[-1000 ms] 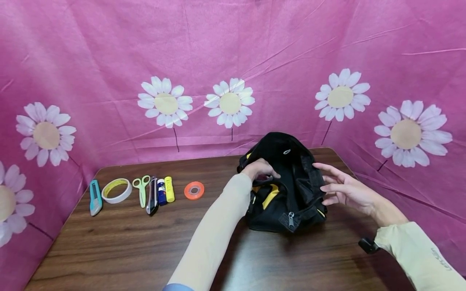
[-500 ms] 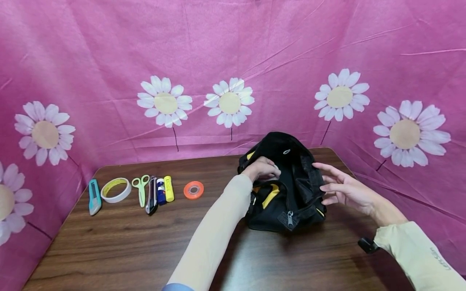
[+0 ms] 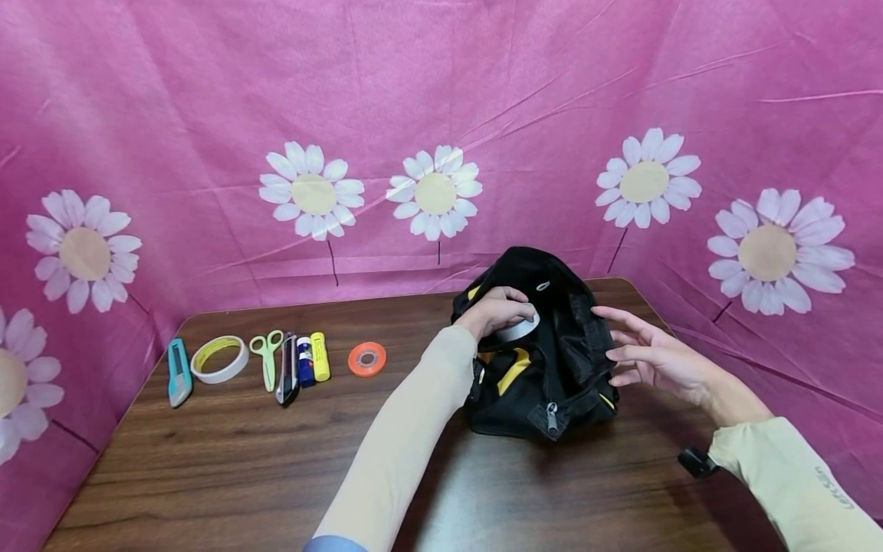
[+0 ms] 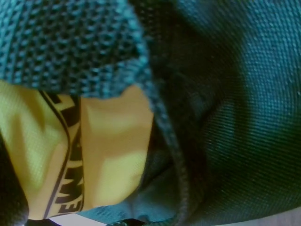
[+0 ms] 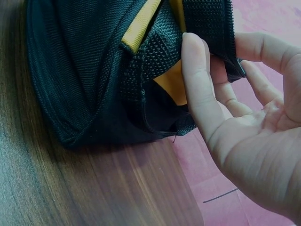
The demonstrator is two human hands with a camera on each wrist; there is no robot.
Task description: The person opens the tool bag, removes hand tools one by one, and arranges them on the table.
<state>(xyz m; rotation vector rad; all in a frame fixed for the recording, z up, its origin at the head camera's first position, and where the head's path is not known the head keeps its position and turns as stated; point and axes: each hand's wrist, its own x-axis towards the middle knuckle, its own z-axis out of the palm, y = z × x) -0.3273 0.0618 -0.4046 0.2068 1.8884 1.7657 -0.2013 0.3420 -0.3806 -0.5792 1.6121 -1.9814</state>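
Note:
A black tool bag (image 3: 507, 418) with yellow trim stands on the table, its zipped mouth gaping. At that mouth my left hand (image 3: 495, 311) grips a white roll of tape (image 3: 519, 331), partly covered by the fingers and the bag's near edge. The left wrist view is filled by the bag's dark fabric (image 4: 244, 117) and a yellow lettered strip (image 4: 113, 150); no fingers appear there. My right hand (image 3: 658, 362) holds the right edge of the mouth. In the right wrist view the thumb (image 5: 197, 70) lies on one side of the zipper edge (image 5: 211, 28), other fingers behind it.
Left on the wooden table (image 3: 276, 475) lie a teal cutter (image 3: 179, 373), a wide tape roll (image 3: 233, 371), green scissors (image 3: 268, 360), a dark cutter (image 3: 287, 372), a blue glue stick (image 3: 306, 362), a yellow stick (image 3: 320, 357) and an orange tape roll (image 3: 366, 359). A pink curtain (image 3: 386, 61) hangs behind.
My left hand has risen slightly inside the bag's mouth, and the white tape roll, hidden at first, now shows in its fingers. The right hand stays on the bag's edge.

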